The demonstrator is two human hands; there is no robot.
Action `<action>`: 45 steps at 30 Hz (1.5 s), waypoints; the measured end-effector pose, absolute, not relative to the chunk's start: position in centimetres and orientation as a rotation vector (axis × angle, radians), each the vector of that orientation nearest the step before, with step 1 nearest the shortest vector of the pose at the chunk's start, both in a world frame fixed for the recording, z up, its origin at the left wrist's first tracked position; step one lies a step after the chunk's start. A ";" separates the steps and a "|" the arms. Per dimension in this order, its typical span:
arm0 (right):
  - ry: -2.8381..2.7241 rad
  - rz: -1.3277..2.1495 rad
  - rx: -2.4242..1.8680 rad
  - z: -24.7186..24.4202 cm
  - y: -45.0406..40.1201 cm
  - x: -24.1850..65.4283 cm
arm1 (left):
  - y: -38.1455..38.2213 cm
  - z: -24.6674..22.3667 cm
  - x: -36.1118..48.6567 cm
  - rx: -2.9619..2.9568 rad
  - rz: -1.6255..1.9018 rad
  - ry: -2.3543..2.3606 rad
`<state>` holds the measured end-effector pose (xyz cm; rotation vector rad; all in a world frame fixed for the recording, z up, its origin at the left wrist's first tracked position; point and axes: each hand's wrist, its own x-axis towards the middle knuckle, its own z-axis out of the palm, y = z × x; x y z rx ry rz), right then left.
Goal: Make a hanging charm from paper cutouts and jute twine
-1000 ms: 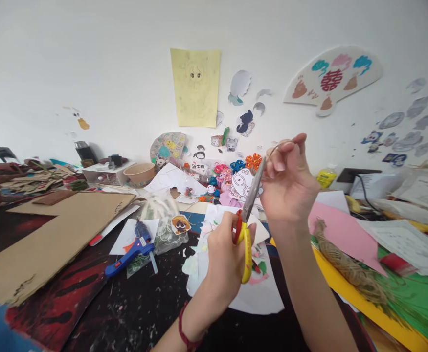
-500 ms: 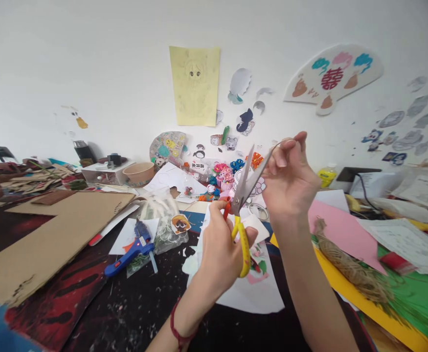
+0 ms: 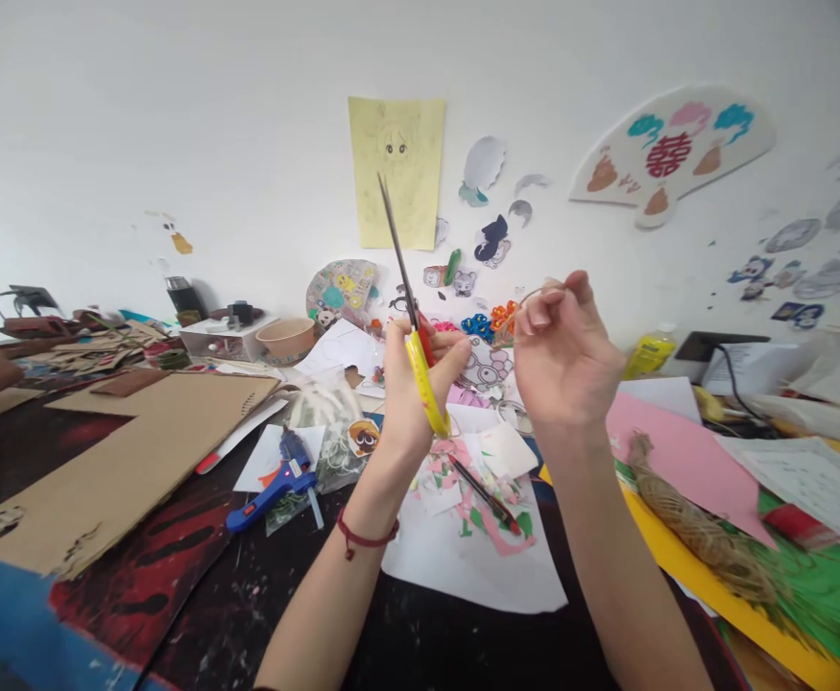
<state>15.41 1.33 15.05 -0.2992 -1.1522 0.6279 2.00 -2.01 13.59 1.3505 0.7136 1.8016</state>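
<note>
A: What does the left hand (image 3: 401, 408) have?
B: It holds the scissors (image 3: 412, 302), folded around the red and yellow handles. The blades point upward, almost together, in front of the wall.
A: And the right hand (image 3: 567, 355)?
B: It is raised beside, with narrow fingers: the thumb and a finger pinch a thin strand (image 3: 530, 297). The scissors are apart from this strand.
A: Which things are below the hands?
B: A white sheet (image 3: 477, 587) on the dark worktop (image 3: 247, 614). On it lie pink and green scraps (image 3: 510, 539) and a dark pen (image 3: 488, 496).
A: And farther out?
B: To the left, a blue glue gun (image 3: 268, 494), then a large cardboard (image 3: 181, 413). To the right, a bundle of twine (image 3: 693, 518) near pink paper.
A: Can you read some writing?
B: On the wall, the white fan (image 3: 729, 165) carries a red 囍. The printed sheet (image 3: 794, 485) at the right is too blurred for me, and I cannot read the label of the yellow bottle (image 3: 651, 353).
</note>
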 end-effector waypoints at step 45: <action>-1.026 0.719 -0.325 17.2 -0.6 18.8 | 0.7 16.5 4.1 1.768 1.612 0.572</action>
